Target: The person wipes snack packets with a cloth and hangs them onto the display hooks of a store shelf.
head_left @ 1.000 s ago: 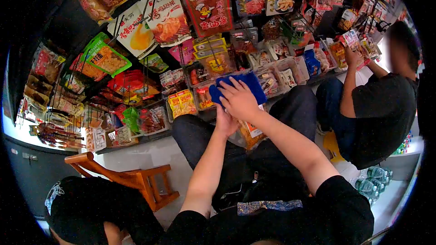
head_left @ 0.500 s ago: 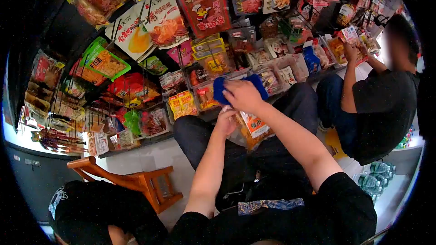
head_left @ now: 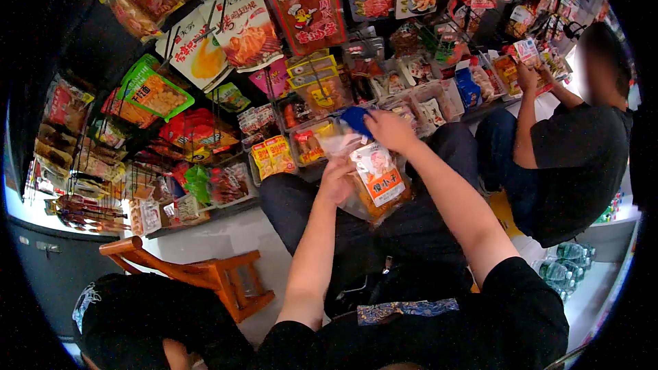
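Observation:
Above my lap, my left hand [head_left: 336, 179] pinches the left edge of a clear snack bag [head_left: 379, 177] with an orange and white label facing up. My right hand [head_left: 391, 130] is closed on a blue cloth [head_left: 356, 121] at the bag's upper end. Part of the cloth is hidden under my fingers, and I cannot tell exactly how much of it touches the bag. Just beyond my hands are clear bins of packaged snacks, one holding yellow packets [head_left: 273, 156].
Hanging snack packs, among them a green bag [head_left: 155, 89], fill the rack ahead. At right, a person [head_left: 579, 151] sits holding a package. Another person [head_left: 151, 322] is at lower left beside a wooden chair [head_left: 219, 277]. Water bottles [head_left: 565, 267] stand at lower right.
My right hand has moved right and slightly down, and the blue cloth is now bunched smaller. More of the bag's label shows, turned upward. My left hand has barely moved.

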